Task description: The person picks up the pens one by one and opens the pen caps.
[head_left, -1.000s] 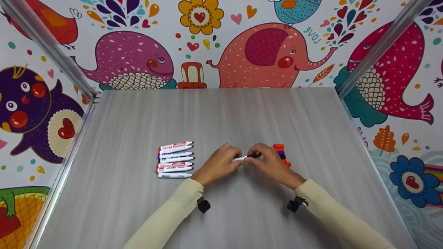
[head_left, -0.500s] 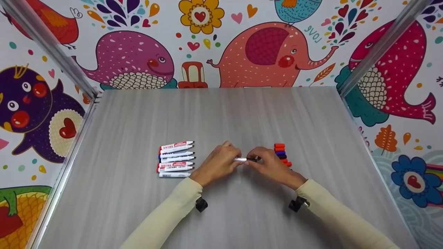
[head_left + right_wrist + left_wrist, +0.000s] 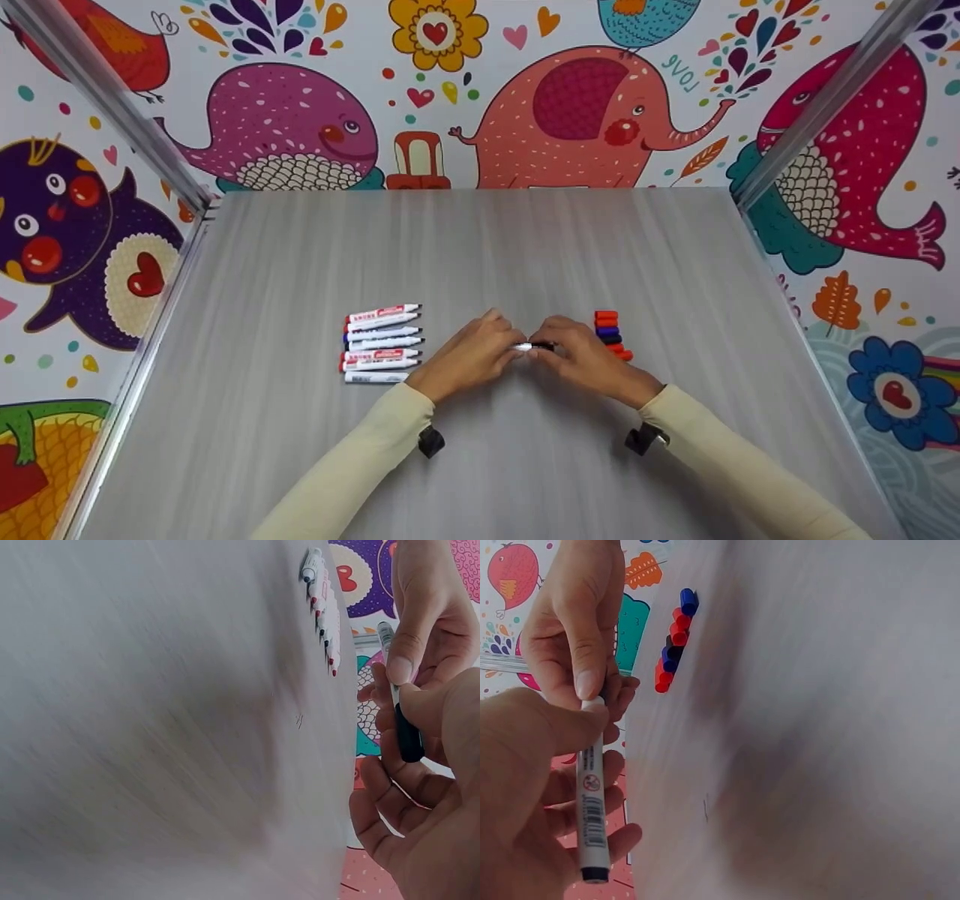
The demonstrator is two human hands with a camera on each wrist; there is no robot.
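Observation:
Between both hands, above the table, is a white marker (image 3: 592, 787) with a black end plug. My left hand (image 3: 480, 349) grips its white barrel between thumb and fingers. The marker's black cap (image 3: 409, 736) is pinched by my right hand (image 3: 581, 356), at the opposite end from the plug. Cap and barrel are in line; the fingers cover the joint between them. Left of the hands lies a row of uncapped white markers (image 3: 382, 345), tips to the right. Just past my right hand is a row of loose red, blue and black caps (image 3: 676, 634), partly hidden in the head view.
The grey wood-grain table (image 3: 480, 247) spreads out under the hands. Metal frame posts (image 3: 832, 112) rise at its back corners. Printed cartoon panels (image 3: 300, 112) stand behind and at the sides.
My hands have drawn slightly closer together, and less of the white barrel shows between them. The black cap has straightened from a tilt. The marker and cap rows lie as before.

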